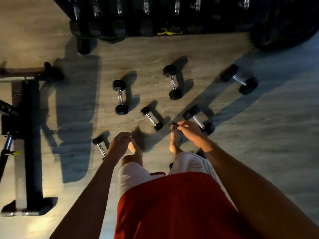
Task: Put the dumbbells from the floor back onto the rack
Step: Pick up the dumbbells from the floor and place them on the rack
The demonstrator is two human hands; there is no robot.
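Observation:
Several black hex dumbbells with chrome handles lie on the wooden floor. One dumbbell (198, 120) lies just beyond my right hand (189, 131), which hangs empty with loosely curled fingers. A small dumbbell (100, 147) sits left of my left hand (120, 142), also empty and half curled; my forearm hides its near end. Others lie further out: a small one (151, 121), a mid one (120, 97), another (172, 82) and a large one (239, 79). The dark rack (155, 16) with stored dumbbells runs along the top.
A black weight bench (32, 135) stands at the left. A large dark tyre-like object (284, 23) fills the top right corner. A yellow item (168, 31) lies at the rack's foot. My bare feet stand between the near dumbbells.

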